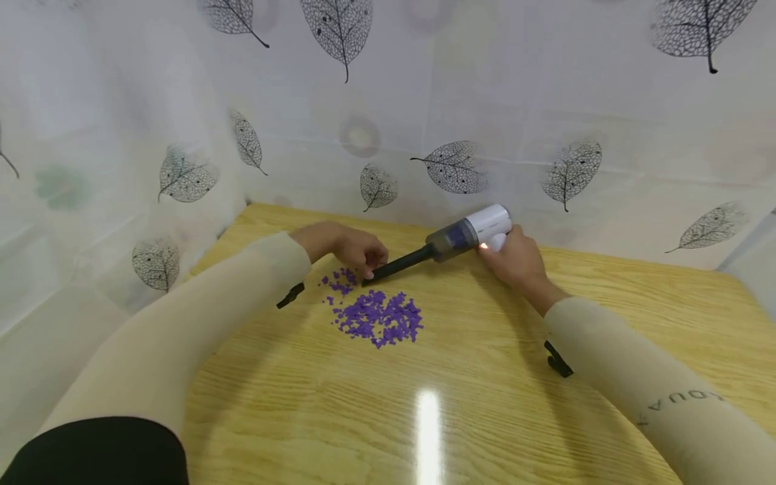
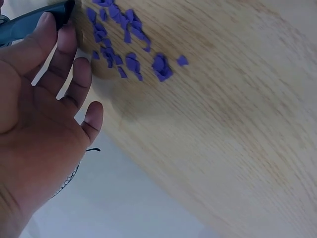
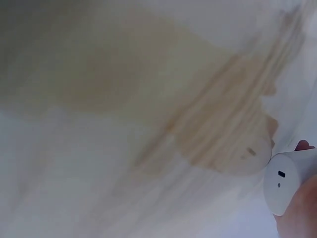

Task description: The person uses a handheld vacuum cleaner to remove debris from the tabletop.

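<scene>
A white and grey handheld vacuum cleaner (image 1: 451, 239) with a clear dust cup lies slanted over the table, its narrow black nozzle (image 1: 400, 265) pointing down to the left. My right hand (image 1: 517, 258) grips its white handle. With thumb and fingertips my left hand (image 1: 359, 250) pinches the nozzle near its tip; the left wrist view shows the thumb on the dark nozzle (image 2: 34, 22) and the little finger held apart. Purple paper scraps (image 1: 378, 316) form a large patch just in front of the nozzle. A smaller scatter of scraps (image 1: 339, 281) lies beside the tip, below the left hand.
The wood-grain table (image 1: 485, 377) reaches back to a pale curtain (image 1: 503, 101) printed with dark leaves, which also hangs along the left side. The vacuum's rear end (image 3: 281, 183) shows at the edge of the right wrist view.
</scene>
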Tool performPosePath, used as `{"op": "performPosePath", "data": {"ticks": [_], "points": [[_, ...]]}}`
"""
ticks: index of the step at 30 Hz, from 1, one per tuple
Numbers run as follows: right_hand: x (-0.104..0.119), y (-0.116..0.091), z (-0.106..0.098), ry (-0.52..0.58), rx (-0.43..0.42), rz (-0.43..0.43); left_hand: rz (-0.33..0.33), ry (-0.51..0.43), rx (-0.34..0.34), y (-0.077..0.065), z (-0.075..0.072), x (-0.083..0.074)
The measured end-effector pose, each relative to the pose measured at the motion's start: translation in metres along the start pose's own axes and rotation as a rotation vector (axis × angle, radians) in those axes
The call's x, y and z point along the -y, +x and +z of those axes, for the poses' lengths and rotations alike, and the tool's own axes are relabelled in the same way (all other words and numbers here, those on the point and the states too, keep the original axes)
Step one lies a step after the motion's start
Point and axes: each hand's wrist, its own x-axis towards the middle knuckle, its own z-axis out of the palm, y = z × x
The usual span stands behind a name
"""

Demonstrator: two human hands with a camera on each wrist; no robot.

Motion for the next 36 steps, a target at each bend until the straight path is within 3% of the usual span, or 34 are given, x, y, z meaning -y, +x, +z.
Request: {"op": "performPosePath", "data": {"ticks": [7, 21, 36], "points": [[0.007, 0.001, 0.004, -0.002, 0.030, 0.011, -0.005, 0.050, -0.007, -0.005, 0.003, 0.003], [0.021, -0.001, 0.011, -0.014, 0.012, -0.040, -0.044, 0.038, 0.020, -0.020, 0.010, 0.005], [0.034, 0.001, 0.018, -0.005, 0.029, -0.031, -0.054, 0.050, 0.029, -0.030, 0.011, 0.013]]}}
